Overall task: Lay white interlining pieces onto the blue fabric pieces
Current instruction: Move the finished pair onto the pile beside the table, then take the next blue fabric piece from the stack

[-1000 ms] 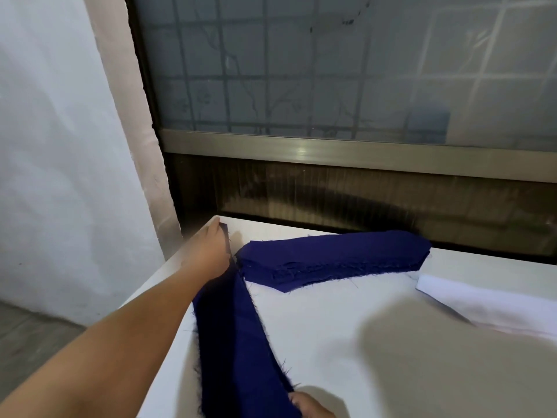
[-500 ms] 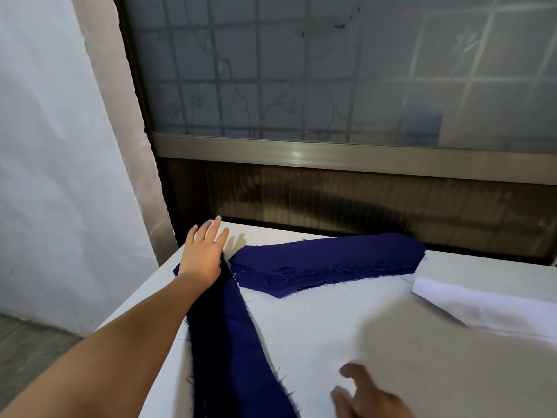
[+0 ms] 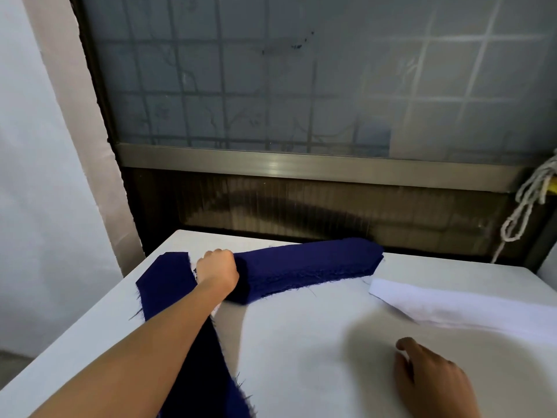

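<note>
A stack of dark blue fabric pieces (image 3: 310,268) lies across the far side of the white table (image 3: 301,357). My left hand (image 3: 217,271) grips the left end of that stack, fingers curled round it. One long blue fabric piece (image 3: 168,285) runs from the far left corner toward me, partly hidden under my left forearm. White interlining pieces (image 3: 470,310) lie in a stack at the right. My right hand (image 3: 434,378) rests on the table near the front right, fingers loosely bent, holding nothing.
The table's far edge meets a dark wall panel (image 3: 316,206) under a frosted window (image 3: 301,79). A white cord (image 3: 526,200) hangs at the far right. The table's left edge drops off beside a white wall (image 3: 36,176).
My left hand left the long blue piece, moved right and closed on the end of the blue stack. My right hand moved right along the table, toward the interlining.
</note>
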The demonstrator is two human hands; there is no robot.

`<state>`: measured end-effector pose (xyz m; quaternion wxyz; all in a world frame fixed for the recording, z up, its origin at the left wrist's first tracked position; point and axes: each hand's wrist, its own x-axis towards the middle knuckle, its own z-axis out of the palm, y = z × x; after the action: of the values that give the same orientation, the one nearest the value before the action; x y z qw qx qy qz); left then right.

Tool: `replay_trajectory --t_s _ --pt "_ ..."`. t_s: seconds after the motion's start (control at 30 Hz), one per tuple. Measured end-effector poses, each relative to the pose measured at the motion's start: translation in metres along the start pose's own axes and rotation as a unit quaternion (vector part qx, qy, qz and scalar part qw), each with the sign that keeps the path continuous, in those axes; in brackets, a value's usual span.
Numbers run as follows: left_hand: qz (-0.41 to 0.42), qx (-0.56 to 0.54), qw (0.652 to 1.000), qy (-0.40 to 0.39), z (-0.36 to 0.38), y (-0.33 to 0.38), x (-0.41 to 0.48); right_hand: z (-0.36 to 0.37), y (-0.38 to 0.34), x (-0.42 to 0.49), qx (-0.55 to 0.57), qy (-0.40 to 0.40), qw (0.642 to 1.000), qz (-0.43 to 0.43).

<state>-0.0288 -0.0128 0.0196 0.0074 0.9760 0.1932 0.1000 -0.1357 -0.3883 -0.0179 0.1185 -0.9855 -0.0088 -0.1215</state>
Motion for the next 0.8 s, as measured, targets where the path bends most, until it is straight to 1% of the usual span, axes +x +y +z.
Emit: replay_trajectory --t_s 0.1,0.2,0.27,0.3,0.37,0.4,0.5,0.63,0.67,0.8 --pt "0.008 0.056 0.998 -0.022 -0.002 0.006 0.000 0.002 0.002 -0.003 0.018 -0.001 1.000 0.004" --pt "0.018 0.068 0.997 -0.044 -0.002 0.006 -0.001 0.004 0.006 -0.004 0.045 0.024 0.999 -0.001" --pt "0.049 0.070 0.996 -0.039 -0.001 0.007 -0.005 0.005 0.006 -0.005 0.047 0.025 0.998 -0.012" --pt "0.079 0.070 0.994 -0.030 0.001 0.007 -0.008 0.005 0.006 -0.005 0.042 0.025 0.999 -0.016" --pt "0.137 0.051 0.989 -0.017 0.006 0.006 -0.015 0.006 0.007 -0.003 0.034 0.027 0.999 -0.021" --pt "0.153 0.031 0.988 -0.017 0.008 0.006 -0.017 0.006 0.008 -0.003 0.035 0.026 0.999 -0.020" --pt "0.155 -0.050 0.986 -0.032 0.008 0.002 -0.016 0.005 0.007 -0.004 0.024 0.016 0.999 -0.019" --pt "0.161 -0.091 0.981 -0.061 0.000 -0.004 -0.010 0.003 0.006 -0.005 0.027 0.014 0.999 -0.017" --pt "0.158 -0.101 0.981 -0.048 -0.001 -0.005 -0.009 0.002 0.006 -0.005 0.031 0.014 0.999 -0.016" --pt "0.110 -0.155 0.980 0.064 -0.001 -0.010 -0.014 0.000 0.004 -0.006 0.041 0.013 0.999 -0.013"
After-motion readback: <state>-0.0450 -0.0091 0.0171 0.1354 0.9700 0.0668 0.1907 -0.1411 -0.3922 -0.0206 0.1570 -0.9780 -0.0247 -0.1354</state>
